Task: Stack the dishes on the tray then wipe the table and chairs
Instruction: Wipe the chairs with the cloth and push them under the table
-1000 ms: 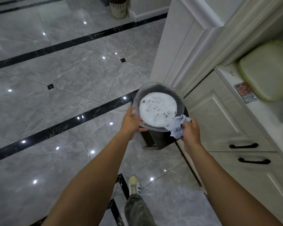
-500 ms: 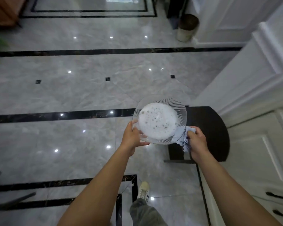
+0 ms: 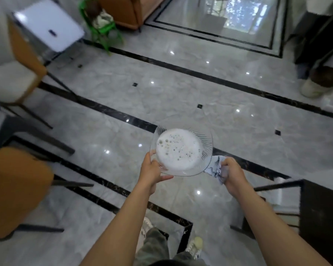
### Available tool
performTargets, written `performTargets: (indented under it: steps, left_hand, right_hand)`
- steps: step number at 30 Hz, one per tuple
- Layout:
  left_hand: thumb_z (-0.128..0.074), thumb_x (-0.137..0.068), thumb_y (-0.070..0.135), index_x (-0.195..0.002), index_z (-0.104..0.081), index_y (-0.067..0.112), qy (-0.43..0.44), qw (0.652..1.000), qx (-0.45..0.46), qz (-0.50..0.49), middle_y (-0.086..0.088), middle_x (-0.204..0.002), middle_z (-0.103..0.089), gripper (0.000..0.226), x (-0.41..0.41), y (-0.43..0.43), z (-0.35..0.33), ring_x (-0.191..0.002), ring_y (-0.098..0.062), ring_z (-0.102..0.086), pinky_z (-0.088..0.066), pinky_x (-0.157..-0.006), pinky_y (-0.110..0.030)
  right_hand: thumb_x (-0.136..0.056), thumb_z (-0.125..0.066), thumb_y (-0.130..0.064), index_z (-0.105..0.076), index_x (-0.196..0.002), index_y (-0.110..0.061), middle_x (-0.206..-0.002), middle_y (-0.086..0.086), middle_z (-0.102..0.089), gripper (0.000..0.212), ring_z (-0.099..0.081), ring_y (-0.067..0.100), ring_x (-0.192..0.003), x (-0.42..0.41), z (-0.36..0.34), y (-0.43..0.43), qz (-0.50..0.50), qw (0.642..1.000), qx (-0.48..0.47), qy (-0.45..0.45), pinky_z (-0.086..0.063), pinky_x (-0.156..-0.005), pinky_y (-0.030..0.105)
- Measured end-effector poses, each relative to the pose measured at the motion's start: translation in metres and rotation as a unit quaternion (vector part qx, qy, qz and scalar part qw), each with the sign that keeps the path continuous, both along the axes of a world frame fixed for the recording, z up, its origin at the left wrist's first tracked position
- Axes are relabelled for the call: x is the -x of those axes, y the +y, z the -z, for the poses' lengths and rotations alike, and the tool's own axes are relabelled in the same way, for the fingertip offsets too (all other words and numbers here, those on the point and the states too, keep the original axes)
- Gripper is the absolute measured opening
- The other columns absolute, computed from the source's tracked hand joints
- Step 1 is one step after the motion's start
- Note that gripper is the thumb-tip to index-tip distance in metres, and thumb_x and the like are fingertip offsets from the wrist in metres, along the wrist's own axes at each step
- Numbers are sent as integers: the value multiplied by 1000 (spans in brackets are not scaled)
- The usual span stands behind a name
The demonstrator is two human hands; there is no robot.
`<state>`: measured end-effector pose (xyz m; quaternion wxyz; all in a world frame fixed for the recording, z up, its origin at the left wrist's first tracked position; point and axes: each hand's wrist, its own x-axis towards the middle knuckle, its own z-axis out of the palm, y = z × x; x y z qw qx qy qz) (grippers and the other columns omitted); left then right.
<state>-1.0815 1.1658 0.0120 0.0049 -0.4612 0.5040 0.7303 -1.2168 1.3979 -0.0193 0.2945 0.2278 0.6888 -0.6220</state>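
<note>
I carry a clear ribbed glass bowl [image 3: 204,139] full of white foamy water in front of me, above the marble floor. My left hand [image 3: 152,172] grips its near left rim, thumb inside the edge. My right hand [image 3: 232,176] holds the right side from below and clutches a crumpled pale blue cloth [image 3: 213,169] against it. Two orange chairs stand at the left, one near [image 3: 15,191] and one farther back [image 3: 17,73]. No tray or table top is clearly in view.
A dark stool or side table [image 3: 319,214] stands at the right edge. A round bin [image 3: 321,81] sits at the far right. A green plant stand [image 3: 102,25] and an orange sofa [image 3: 131,10] lie at the back. My feet show at the bottom.
The view has swung left, away from the white cabinets, towards the chairs. Both hands keep the same hold on the bowl and cloth.
</note>
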Motion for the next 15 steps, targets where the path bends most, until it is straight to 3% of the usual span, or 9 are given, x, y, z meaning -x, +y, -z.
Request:
performTargets:
  steps: [2,9,15]
  left_hand:
    - [-36,-107,5,-144,-47,28,9,999,1,-41,-16,-133,-59,44,-18,-42,-6,-112,-34,-66,-64,-63,-40]
    - [-36,-105,6,-141,-51,29,18,989,17,-143,-13,-138,-54,45,-74,-166,-26,-117,-35,-63,-65,-65,-43]
    - [-40,-107,10,-133,-54,34,9,974,28,-223,-12,-136,-56,39,-118,-260,-40,-114,-37,-65,-65,-63,-43]
  right_hand:
    - [-71,-58,-18,-55,-99,-13,-80,16,-58,29,-58,27,-62,-3,2,-44,-43,999,17,-4,-41,-44,27]
    - [-93,-68,-6,-68,-111,-3,-92,15,-73,19,-71,23,-72,-22,-7,-188,-165,984,67,22,-56,-55,29]
    - [-92,-72,-10,-70,-120,-4,-112,20,-75,28,-73,36,-99,-35,4,-302,-243,968,62,5,-59,-70,38]
